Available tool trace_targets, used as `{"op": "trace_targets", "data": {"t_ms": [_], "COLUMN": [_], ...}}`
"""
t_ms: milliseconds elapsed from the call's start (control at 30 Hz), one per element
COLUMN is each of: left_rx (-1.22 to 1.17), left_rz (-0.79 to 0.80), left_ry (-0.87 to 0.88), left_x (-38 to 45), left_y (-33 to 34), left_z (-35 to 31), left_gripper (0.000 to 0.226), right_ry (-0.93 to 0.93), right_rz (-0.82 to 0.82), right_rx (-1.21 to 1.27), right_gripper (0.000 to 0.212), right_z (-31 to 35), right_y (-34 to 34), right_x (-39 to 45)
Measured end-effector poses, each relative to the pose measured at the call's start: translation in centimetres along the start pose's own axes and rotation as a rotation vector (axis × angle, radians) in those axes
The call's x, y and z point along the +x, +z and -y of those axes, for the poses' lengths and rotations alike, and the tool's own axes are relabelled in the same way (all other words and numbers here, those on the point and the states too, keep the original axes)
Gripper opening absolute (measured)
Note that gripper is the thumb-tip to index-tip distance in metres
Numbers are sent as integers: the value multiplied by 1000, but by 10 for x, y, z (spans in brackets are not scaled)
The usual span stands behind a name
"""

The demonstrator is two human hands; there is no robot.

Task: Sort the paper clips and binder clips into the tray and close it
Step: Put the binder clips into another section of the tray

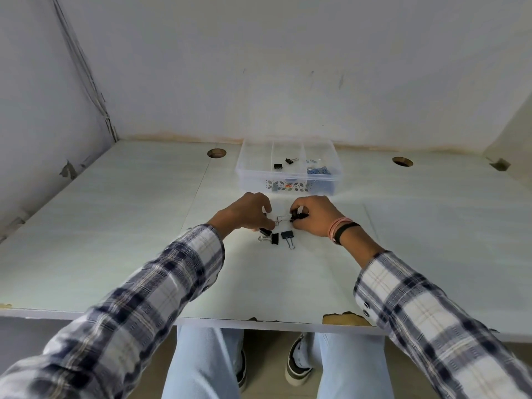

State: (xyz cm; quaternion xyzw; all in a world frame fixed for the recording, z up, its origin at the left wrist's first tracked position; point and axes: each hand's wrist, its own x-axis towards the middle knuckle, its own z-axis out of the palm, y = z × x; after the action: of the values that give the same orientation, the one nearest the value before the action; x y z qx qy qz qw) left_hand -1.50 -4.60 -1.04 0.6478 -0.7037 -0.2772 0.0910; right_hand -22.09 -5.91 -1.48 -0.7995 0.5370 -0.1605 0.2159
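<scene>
Both hands [250, 210] [313, 214] pinch 1 binder clip [296, 216]; tray [244, 168] (lidless) holds 2 more.

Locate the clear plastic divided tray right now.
Head view: the clear plastic divided tray sits centre, at the desk's far edge by the wall, beyond both hands.

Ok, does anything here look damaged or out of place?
Yes: the desk's front edge is chipped, brown core showing through the white surface. Three binder clips lie loose near the hands, not yet in the tray. The tray's contents look sorted.
</scene>
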Motion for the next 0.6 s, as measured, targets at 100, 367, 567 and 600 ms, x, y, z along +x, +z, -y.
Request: {"op": "trace_targets", "data": {"t_ms": [100,367,567,600], "left_rx": [-62,-255,-367,-402], "left_rz": [11,-4,-46,-59], "left_ry": [-25,-57,-53,-50], "left_x": [-1,-5,-4,-3], "left_y": [0,-3,-5,-6], "left_z": [2,8,13,13], "left_gripper": [35,25,20,19], "right_ry": [0,306,564,584], "right_rz": [-91,-104,-43,-32], "right_rx": [103,920,1678,1714], "right_gripper": [22,16,18,17], "right_z": [-1,-10,-5,-6], "right_y": [1,-1,-10,-10], "right_x": [-3,-6,-11,-11]}}
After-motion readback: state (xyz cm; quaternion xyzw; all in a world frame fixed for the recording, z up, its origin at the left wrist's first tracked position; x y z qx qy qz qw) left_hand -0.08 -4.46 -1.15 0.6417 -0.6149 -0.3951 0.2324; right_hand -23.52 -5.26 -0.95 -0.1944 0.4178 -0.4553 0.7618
